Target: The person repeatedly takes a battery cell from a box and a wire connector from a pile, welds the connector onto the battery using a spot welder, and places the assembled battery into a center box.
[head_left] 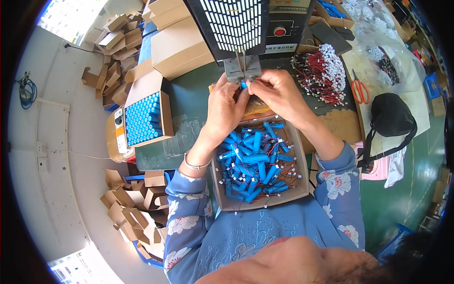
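Observation:
Under the two electrodes of a spot welder (243, 71), my left hand (223, 105) is closed on a blue cylindrical battery cell (244, 84). Only a small blue part of the cell shows between my fingertips. My right hand (280, 94) is pinched at the cell's other side; its fingers hide whatever they hold. Just below my hands stands an open cardboard tray (302, 170) heaped with blue battery cells (255, 158) that have red and black leads with white connectors.
At the left, an open box holds upright blue cells (143, 120). A bundle of wire leads (326, 75), orange-handled scissors (360, 91) and a black bag (393, 113) lie to the right. Folded cardboard boxes (135, 213) pile up at the left. The welder has a red button (279, 31).

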{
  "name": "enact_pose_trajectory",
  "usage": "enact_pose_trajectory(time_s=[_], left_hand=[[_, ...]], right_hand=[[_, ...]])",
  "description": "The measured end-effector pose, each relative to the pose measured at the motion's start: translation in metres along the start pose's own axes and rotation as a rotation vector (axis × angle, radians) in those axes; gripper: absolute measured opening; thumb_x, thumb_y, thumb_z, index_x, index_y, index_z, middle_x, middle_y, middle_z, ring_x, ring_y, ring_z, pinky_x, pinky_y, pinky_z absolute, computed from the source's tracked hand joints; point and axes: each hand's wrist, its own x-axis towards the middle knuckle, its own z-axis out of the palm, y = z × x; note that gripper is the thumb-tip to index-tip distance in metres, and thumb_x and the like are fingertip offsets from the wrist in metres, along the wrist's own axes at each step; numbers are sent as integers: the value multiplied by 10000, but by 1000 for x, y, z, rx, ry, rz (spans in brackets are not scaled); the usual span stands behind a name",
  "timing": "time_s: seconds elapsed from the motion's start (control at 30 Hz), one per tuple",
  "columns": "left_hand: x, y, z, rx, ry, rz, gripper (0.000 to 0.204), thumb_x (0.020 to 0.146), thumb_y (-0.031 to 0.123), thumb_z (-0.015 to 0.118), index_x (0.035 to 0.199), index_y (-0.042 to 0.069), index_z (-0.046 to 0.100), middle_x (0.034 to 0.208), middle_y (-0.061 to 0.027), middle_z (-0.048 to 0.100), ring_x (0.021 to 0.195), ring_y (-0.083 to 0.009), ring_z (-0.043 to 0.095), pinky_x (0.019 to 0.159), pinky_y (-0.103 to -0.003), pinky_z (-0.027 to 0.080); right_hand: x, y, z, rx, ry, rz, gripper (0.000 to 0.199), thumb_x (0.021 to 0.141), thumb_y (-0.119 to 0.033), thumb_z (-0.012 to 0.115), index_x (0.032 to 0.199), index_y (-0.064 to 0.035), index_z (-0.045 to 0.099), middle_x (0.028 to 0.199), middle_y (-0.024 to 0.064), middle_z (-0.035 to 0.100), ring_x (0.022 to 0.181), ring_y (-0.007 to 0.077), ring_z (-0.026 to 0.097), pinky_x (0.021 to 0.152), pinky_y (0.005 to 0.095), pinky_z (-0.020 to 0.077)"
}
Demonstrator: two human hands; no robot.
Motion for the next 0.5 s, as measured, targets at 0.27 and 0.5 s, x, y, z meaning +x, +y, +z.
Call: enact_pose_trajectory(time_s=[0.27, 0.5], left_hand=[[-4, 4, 9, -13, 37, 91, 85, 763, 51, 674, 798, -9, 624, 789, -155, 584, 739, -347, 579, 647, -397, 459], [-9, 4, -8, -67, -109, -116, 192, 879, 158, 626, 921, -17, 561, 731, -103, 570, 638, -147, 503, 578, -284, 417]], right_hand=[[-16, -6, -15, -142, -25, -113, 213, 849, -177, 606, 807, 31, 593, 640, 163, 598, 547, 255, 576, 532, 353, 423], [-28, -19, -70, -433, -113, -257, 88, 820, -71, 537, 886, -14, 528, 700, 169, 591, 713, 345, 613, 614, 414, 470]])
